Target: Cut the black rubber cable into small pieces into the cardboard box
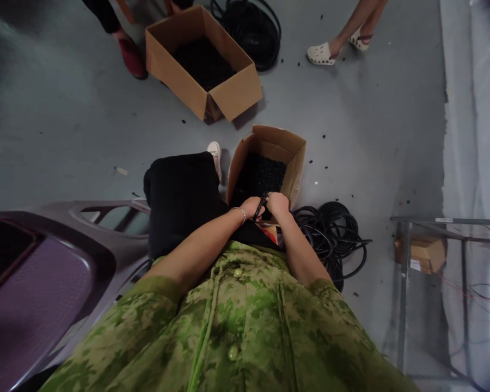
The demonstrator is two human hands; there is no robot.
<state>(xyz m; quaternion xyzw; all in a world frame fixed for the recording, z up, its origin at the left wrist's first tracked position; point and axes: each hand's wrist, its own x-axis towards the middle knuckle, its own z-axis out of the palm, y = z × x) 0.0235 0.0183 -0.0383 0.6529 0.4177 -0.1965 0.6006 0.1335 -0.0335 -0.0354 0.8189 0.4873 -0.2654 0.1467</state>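
My left hand (253,208) is closed around a thin black cord (260,207) that hangs down past its fingers. Right beside it, my right hand (278,204) has its fingers curled against the dark part between the two hands; its fingertips are partly hidden. Both hands are over the near edge of a small open cardboard box (299,169). Many small black pieces (265,173) lie inside that box. A loose coil of black cord (337,231) rests on the floor to the right of my right forearm.
A larger cardboard box (237,90) with dark contents stands ahead, with a black coil (255,32) behind it. Two other people's feet show near the top. A purple plastic chair (44,305) is at left, a metal frame (404,294) at right. Small black bits dot the floor.
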